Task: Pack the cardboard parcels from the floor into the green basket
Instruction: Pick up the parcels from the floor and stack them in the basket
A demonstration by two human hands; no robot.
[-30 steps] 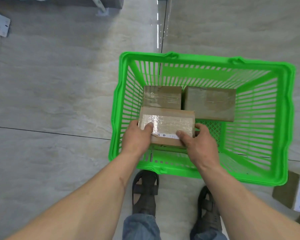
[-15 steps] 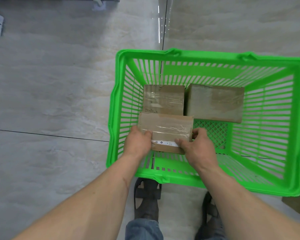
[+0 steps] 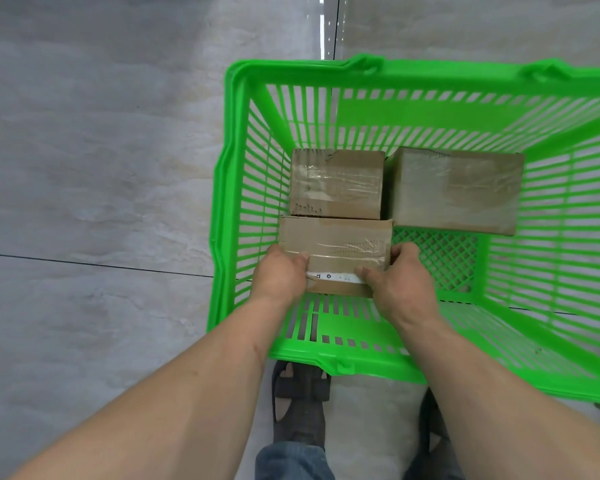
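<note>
1. Inside the green basket (image 3: pixel 238 188), at its near left corner, both hands hold one taped parcel (image 3: pixel 335 249): the left hand (image 3: pixel 283 277) grips its left end, thumb on top, and the right hand (image 3: pixel 400 284) grips its right end.
2. A white label strip (image 3: pixel 336 277) runs along the parcel's near edge between the thumbs.
3. Behind it, touching, lies a second parcel (image 3: pixel 336 183); just to the right lies a third (image 3: pixel 454 190).
4. The basket stands on a grey tiled floor (image 3: pixel 94 168); a dark sandal (image 3: pixel 300 403) shows below its near rim.
</note>
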